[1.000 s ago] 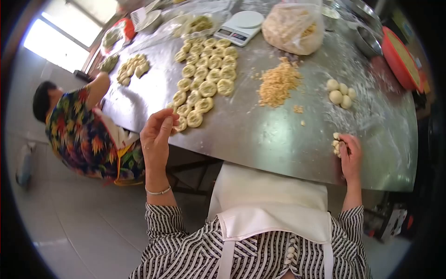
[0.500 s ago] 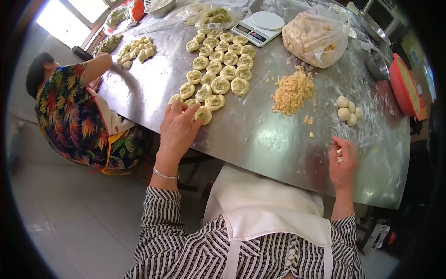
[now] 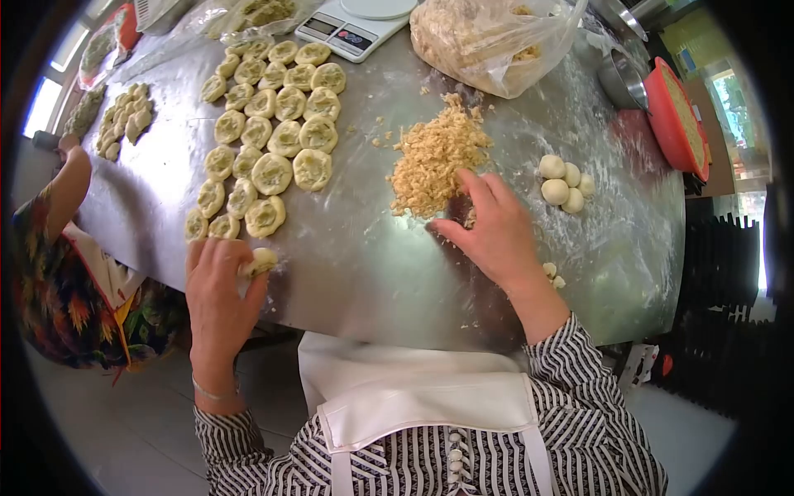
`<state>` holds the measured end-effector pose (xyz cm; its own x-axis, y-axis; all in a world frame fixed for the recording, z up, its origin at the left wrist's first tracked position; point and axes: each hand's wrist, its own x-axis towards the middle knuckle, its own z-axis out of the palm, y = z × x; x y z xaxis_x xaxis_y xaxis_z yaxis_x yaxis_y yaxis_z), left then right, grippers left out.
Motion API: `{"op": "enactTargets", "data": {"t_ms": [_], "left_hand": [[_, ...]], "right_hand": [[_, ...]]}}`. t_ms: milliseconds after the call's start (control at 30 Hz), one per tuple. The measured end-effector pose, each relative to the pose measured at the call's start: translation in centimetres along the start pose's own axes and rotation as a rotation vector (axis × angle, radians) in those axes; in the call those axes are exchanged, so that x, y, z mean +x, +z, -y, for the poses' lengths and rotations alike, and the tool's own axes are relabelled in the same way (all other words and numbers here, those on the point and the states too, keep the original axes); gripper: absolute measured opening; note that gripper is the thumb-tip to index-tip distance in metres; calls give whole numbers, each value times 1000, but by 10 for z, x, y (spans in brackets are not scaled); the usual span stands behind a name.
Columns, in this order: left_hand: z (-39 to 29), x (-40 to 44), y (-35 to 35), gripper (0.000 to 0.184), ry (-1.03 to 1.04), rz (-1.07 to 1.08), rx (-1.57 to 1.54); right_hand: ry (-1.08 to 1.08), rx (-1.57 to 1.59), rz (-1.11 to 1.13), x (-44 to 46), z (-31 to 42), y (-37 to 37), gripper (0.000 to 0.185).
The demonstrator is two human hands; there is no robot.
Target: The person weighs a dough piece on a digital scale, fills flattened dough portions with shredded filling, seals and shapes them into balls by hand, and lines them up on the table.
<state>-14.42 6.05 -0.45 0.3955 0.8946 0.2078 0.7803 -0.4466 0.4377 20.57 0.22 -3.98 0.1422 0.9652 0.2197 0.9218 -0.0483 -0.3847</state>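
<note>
My left hand (image 3: 222, 285) is closed round a dough cup (image 3: 263, 261) at the table's front edge, at the near end of the rows of filled dough cups (image 3: 271, 174). My right hand (image 3: 496, 227) has its thumb and fingers apart at the lower right side of a crumbly orange-tan heap (image 3: 434, 157); its fingertips touch the heap. A few small dough bits (image 3: 552, 274) lie beside my right wrist. Several round dough balls (image 3: 555, 192) sit on floured metal to the right of the heap.
A co-worker (image 3: 70, 273) is at the left edge, near small dough pieces (image 3: 124, 120). A white scale (image 3: 356, 29) and a plastic bag of filling (image 3: 496, 45) stand at the back. A metal bowl (image 3: 622, 81) and red basin (image 3: 678, 120) are at right.
My right hand has left the small dough bits and moved left to the orange-tan heap. My left hand has taken hold of the nearest dough cup. The view has shifted right.
</note>
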Motion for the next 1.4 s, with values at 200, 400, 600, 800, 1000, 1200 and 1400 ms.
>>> {"op": "enactTargets", "data": {"t_ms": [200,400,600,800,1000,1200,1400], "left_hand": [[-22,5,25,45,-258,90,-1023],[-61,25,70,35,-528,352,-1488],[-89,41,103,49,-539,530,-1485],[-115,56,116,55,-486,538,-1477],[-135,53,114,52,-341,483,-1330],[-140,48,119,38,-358,382,-1370],[-127,48,111,35,-489,369,-1527]], "right_hand": [[-49,-29,26,18,-9,19,33],[-8,145,58,15,-18,15,15],[234,503,109,12,-18,-15,16],[227,814,166,0,-14,-32,21],[76,606,56,-14,-8,-37,21],[112,629,-87,-28,6,-32,17],[198,579,-53,-29,-7,-34,32]]}}
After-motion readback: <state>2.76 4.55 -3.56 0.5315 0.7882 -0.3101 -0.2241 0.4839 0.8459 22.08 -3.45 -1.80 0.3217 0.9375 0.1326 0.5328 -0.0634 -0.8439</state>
